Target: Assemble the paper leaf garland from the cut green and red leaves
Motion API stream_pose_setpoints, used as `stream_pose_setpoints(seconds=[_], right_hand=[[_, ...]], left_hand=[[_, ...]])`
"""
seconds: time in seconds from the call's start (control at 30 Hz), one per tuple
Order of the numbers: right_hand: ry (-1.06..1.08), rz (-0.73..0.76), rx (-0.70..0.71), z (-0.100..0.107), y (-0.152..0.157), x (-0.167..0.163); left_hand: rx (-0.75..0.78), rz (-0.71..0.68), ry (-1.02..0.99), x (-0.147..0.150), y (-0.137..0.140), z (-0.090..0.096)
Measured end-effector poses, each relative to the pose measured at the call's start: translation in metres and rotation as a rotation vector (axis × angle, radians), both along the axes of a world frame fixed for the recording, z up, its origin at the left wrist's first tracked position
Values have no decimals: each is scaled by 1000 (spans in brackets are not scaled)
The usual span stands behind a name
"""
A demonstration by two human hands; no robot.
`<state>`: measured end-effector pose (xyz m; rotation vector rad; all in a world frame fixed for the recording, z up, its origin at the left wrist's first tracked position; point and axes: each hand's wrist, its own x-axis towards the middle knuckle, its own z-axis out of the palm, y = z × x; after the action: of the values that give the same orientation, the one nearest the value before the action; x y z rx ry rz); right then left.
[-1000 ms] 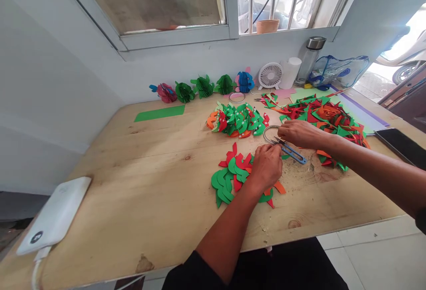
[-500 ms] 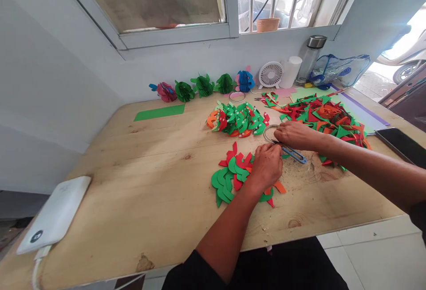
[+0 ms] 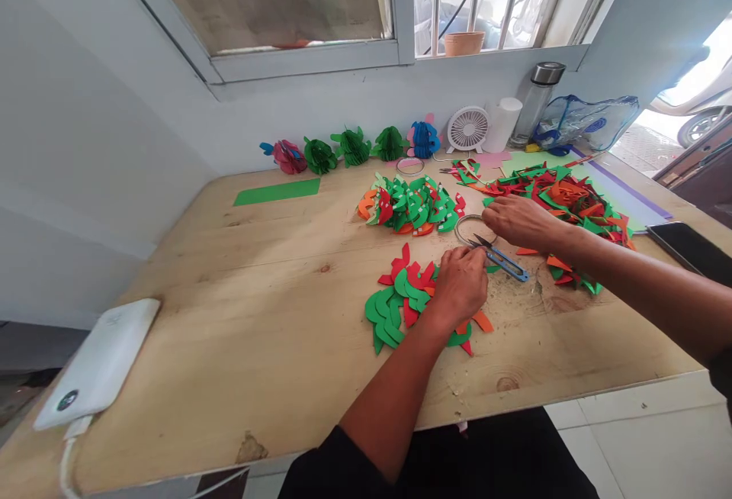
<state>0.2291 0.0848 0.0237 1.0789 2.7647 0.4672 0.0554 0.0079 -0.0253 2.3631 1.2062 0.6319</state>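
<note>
My left hand (image 3: 462, 279) is closed over the near heap of green, red and orange paper cut-outs (image 3: 389, 312). Its fingertips are pinched, and anything between them is hidden. Farther right, my right hand (image 3: 518, 220) hovers at the edge of the large pile of paper pieces (image 3: 577, 197), fingers bent together; I cannot make out what they hold. Between the hands lie blue-handled thread snips (image 3: 506, 262), blades pointing left. A thin ring of wire or thread (image 3: 469, 217) lies beside the snips, partly behind my right hand.
Folded paper pieces (image 3: 420, 205) stand bunched behind my left hand. Honeycomb paper figures (image 3: 353, 148), a small fan (image 3: 467, 131) and a glass bottle (image 3: 534, 110) line the wall. A phone (image 3: 689, 247) lies right, a green strip (image 3: 277, 192) and power bank (image 3: 100, 362) left.
My right hand has moved up and right, away from my left hand, uncovering the snips' blades. My left hand stays nearly in place. The view has shifted slightly.
</note>
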Motion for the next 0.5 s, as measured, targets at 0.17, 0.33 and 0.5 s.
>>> stream_pose_setpoints(seconds=[0.17,0.33,0.5], right_hand=[[123,-71,-109,2,-5,2],[154,-143,-212,1,-10,-2],[173,-159,-237,4,-12,-2]], left_hand=[[-9,7,5,0,0,0],[0,9,5,0,-1,-1],[0,4,-1,-1,-1,0]])
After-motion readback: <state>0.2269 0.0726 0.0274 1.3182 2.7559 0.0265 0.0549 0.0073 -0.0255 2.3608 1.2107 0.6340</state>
